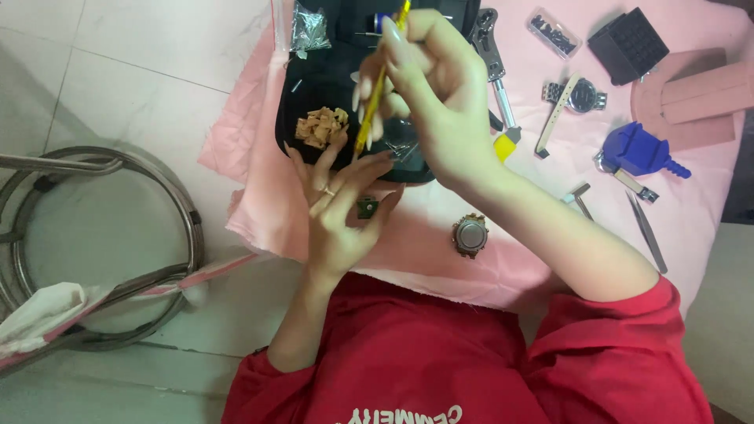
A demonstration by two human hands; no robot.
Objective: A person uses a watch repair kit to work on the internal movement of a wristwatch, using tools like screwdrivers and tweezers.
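Right hand point(440, 94) pinches yellow screwdriver point(380, 86), tip down over black tray point(314, 78). Left hand point(339, 206) open, fingers spread, holding nothing, just beside tray edge. Keep tool near vertical; brace left fingers; watch case point(470, 235) lies apart on pink cloth point(267, 204).

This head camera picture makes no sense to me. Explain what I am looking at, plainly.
The camera sits on a person's head and looks down, so both arms in red sleeves are their own. The right hand holds a thin yellow tool like a pen. The left hand, wearing a ring, has its fingers spread just below the tool's tip; whether it holds anything is unclear. Below them a pink cloth carries a black case, a watch body without strap, a steel wristwatch, a blue holder tool, tweezers and a black block. A metal stool stands on the tiled floor.
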